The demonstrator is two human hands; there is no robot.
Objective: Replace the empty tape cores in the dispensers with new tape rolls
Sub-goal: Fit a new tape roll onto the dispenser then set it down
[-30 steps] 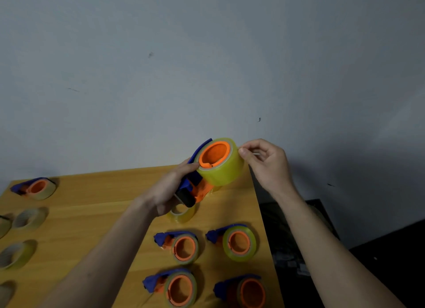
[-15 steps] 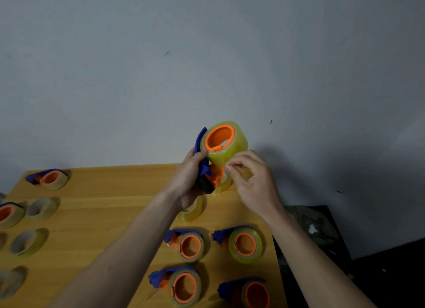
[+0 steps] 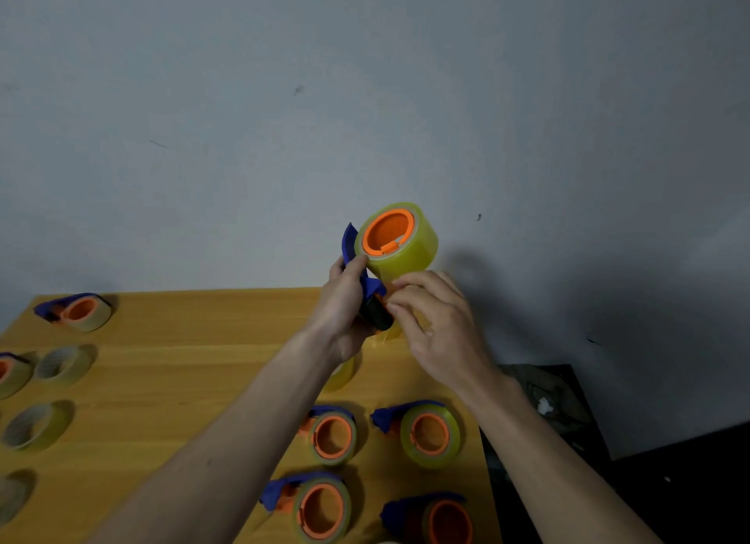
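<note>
A wooden table [image 3: 170, 381] with a smooth, yellow-orange grain fills the lower left of the frame, set against a plain grey wall [image 3: 365, 97] marked by a few small scuffs; a dark floor area is seen at the lower right. Just above the centre of the frame, a blue and orange tape dispenser [image 3: 367, 288] is held up in front of the wall, loaded with a thick, glossy, translucent yellow tape roll [image 3: 401, 247] on a round orange hub. The dispenser's handle is gripped by the left hand [image 3: 345, 304], its fingers curled round it. The right hand [image 3: 434, 320] is placed just below the roll, its fingers bent at the dispenser's front end; whether tape is pinched cannot be told. Four loaded dispensers [image 3: 426, 434] lie at the bottom centre, and bare tape rings [image 3: 36, 426] lie along the left edge. Compared with half a second ago, the dispenser is held in much the same place, with the right hand close under the roll.
</note>
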